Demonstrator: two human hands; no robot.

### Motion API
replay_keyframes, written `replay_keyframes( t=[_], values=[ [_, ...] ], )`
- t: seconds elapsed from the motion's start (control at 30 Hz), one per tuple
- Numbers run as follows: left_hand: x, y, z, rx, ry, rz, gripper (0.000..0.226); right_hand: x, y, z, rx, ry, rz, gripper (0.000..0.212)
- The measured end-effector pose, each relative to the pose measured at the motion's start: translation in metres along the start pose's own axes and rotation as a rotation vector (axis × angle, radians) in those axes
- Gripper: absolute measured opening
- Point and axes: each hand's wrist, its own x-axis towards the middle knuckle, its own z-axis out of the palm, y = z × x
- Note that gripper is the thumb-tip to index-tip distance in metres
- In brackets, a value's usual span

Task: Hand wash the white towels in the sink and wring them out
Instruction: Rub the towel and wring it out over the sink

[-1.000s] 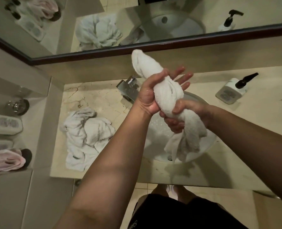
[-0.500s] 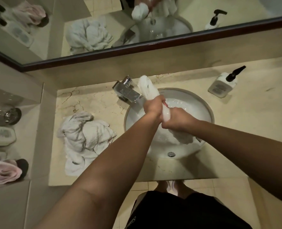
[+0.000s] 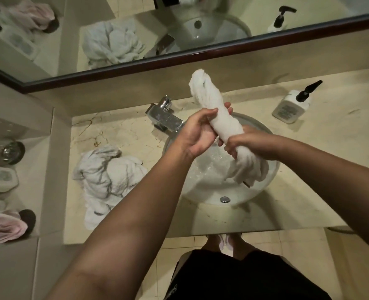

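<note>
White twisted towel (image 3: 220,120) gripped by both hands over the sink (image 3: 265,187).

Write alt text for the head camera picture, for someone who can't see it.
Two bare hands, left hand and right hand, grip a twisted white towel over a round sink. More white towels lie heaped on the counter to the left, a pump bottle to the right.

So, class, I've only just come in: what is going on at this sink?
A person is wringing a white towel over the sink. The left hand grips its upper part and the right hand its lower part, with the twisted towel held between them above the basin. A heap of other white towels lies on the counter to the left, beside the tap.
</note>
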Motion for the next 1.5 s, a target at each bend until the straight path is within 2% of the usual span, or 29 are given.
replay_keyframes(
  t=[0.1,0.2,0.27,0.33,0.4,0.43,0.57,0.67,0.73,0.87,1.0,1.1,1.2,1.3,1.4,1.47,1.5],
  values=[
    [0.0,0.008,-0.012,0.009,-0.296,0.04,0.041,0.001,-0.007,-0.01,0.292,-0.369,0.071,0.021],
    [0.005,0.015,0.003,-0.062,-0.452,-0.009,0.056,0.008,-0.014,-0.017,0.448,-0.724,0.111,0.039],
    [0.008,0.02,0.018,-0.186,-0.517,-0.02,0.065,0.015,-0.017,-0.017,0.516,-0.846,0.097,0.034],
    [0.01,0.023,0.028,-0.288,-0.457,0.007,0.057,0.019,-0.02,-0.017,0.543,-0.872,0.118,0.026],
    [0.014,0.025,0.031,-0.283,-0.268,0.031,0.024,0.02,-0.023,-0.016,0.509,-0.788,0.155,0.023],
    [0.015,0.027,0.03,-0.245,-0.166,0.026,0.01,0.02,-0.023,-0.015,0.458,-0.691,0.181,0.023],
    [0.021,0.021,0.025,-0.11,0.136,-0.039,0.018,0.02,-0.021,-0.002,0.092,-0.227,0.203,0.012],
    [0.028,0.004,0.019,-0.039,0.305,-0.072,0.027,0.024,-0.014,0.004,-0.122,-0.054,0.156,0.01],
    [0.033,-0.006,0.014,0.016,0.403,-0.048,0.025,0.029,-0.006,0.007,-0.235,0.06,0.134,0.011],
    [0.045,-0.021,0.004,0.053,0.558,0.011,0.027,0.046,0.016,0.014,-0.562,0.212,0.024,0.023],
    [0.051,-0.029,0.0,0.126,0.676,0.034,0.02,0.051,0.03,0.018,-0.575,0.264,-0.056,0.038],
    [0.057,-0.031,-0.004,0.17,0.756,0.023,0.013,0.051,0.03,0.021,-0.643,0.298,-0.047,0.039],
    [0.055,-0.027,0.0,0.166,0.784,0.003,0.009,0.051,0.027,0.023,-0.687,0.313,-0.013,0.035],
    [0.049,-0.024,0.004,0.083,0.707,-0.007,0.018,0.048,0.023,0.025,-0.753,0.333,0.0,0.031],
    [0.037,-0.019,0.001,0.087,0.558,-0.042,0.019,0.038,0.014,0.024,-0.81,0.355,-0.005,0.025],
    [0.027,-0.018,0.001,0.087,0.409,-0.046,0.016,0.033,0.008,0.017,-0.701,0.328,-0.06,0.03],
    [0.021,-0.019,0.002,0.056,0.336,-0.052,0.025,0.03,0.005,0.015,-0.587,0.305,-0.078,0.034]
  ],
)
